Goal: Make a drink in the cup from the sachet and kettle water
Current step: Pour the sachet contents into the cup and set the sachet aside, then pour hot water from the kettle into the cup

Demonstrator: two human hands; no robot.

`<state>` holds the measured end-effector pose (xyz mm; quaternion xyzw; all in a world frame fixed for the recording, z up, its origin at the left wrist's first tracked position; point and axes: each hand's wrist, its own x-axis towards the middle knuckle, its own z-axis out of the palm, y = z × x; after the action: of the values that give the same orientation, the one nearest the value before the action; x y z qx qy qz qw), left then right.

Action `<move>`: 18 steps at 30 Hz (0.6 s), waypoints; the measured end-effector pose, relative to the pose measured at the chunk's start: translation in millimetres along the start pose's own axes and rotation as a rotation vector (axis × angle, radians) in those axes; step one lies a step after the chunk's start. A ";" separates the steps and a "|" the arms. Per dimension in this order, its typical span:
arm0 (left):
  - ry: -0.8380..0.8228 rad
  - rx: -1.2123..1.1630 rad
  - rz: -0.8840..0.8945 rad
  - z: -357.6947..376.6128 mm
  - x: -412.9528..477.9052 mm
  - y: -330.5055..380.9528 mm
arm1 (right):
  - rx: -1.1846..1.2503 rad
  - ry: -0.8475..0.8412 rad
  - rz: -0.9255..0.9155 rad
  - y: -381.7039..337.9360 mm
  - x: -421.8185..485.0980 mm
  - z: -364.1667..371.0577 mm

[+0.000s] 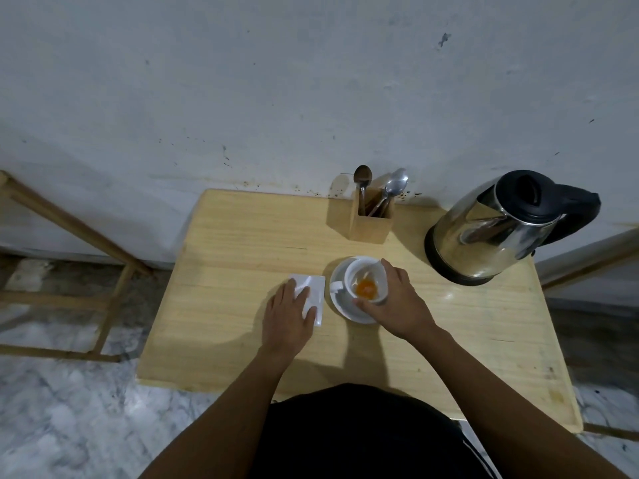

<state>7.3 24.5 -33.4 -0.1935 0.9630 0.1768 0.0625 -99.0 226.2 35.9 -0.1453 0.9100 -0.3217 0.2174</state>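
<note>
While right fingers (371, 304) clasp the cup (367, 280) holding orange powder (366, 289), left fingers (299, 292) lie flat on the sachet (313, 292).

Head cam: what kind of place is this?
Probably a plain home or lodging tea corner: small wooden table against a stained wall, electric kettle, spoon holder, marble-look floor.

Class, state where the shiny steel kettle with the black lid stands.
The steel kettle stands at the table's far right, beside the wooden spoon holder.
</note>
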 end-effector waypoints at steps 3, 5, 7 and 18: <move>0.004 0.039 -0.002 2.2 -2.1 -0.4 | -0.003 0.005 0.000 -1.3 -1.5 0.5; -0.004 0.049 -0.017 0.1 0.1 3.8 | -0.009 0.002 0.001 -1.4 -1.5 0.3; -0.031 0.059 -0.029 -4.1 3.6 8.8 | -0.017 0.001 0.006 -1.6 -2.1 0.2; -0.013 -0.414 -0.056 -46.1 11.3 60.4 | 0.063 0.269 -0.003 9.5 -30.2 -35.8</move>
<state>-29.3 55.8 26.4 -0.2278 0.8999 0.3705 0.0324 -91.6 264.2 63.9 -0.0950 0.9201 -0.3672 0.0974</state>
